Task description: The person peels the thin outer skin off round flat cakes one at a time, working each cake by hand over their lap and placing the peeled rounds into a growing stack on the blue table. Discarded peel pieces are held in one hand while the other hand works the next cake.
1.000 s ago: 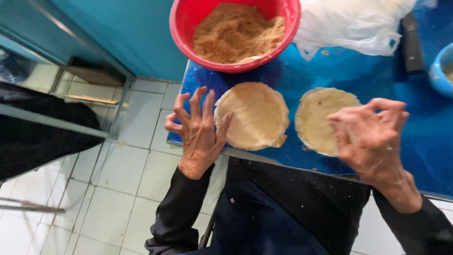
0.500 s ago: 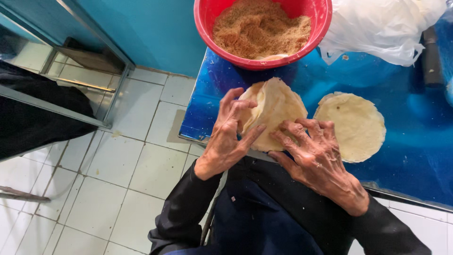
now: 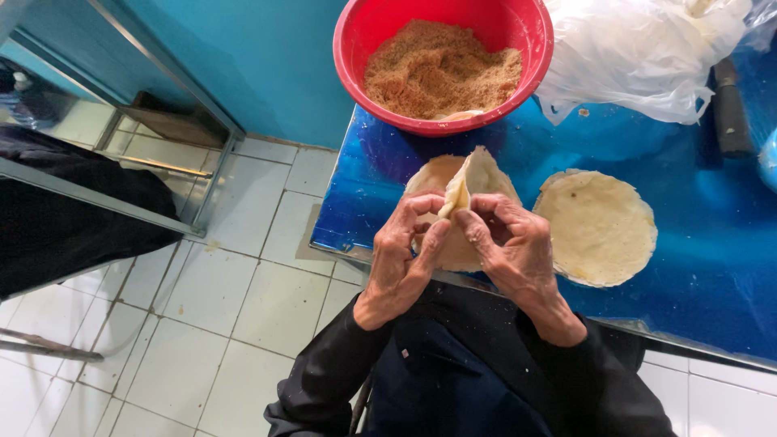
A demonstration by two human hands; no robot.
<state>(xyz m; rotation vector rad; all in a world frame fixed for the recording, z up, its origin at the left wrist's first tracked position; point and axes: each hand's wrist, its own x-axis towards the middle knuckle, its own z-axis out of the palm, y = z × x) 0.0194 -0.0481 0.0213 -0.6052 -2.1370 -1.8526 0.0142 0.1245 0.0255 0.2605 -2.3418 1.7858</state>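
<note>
- left hand (image 3: 398, 259): fingers curled narrow, pinching the folded dough round (image 3: 465, 190) at its raised crease.
- right hand (image 3: 511, 247): fingers bent close, gripping the same fold from the other side; fingertips of both hands nearly meet.
- flat dough round (image 3: 597, 226) lies just beyond the right fingers on the blue table (image 3: 712, 267).
- red bowl (image 3: 356, 57) of brown crumbly filling (image 3: 441, 69) sits past the fingertips, white plastic bag (image 3: 639, 57) beside it.
</note>
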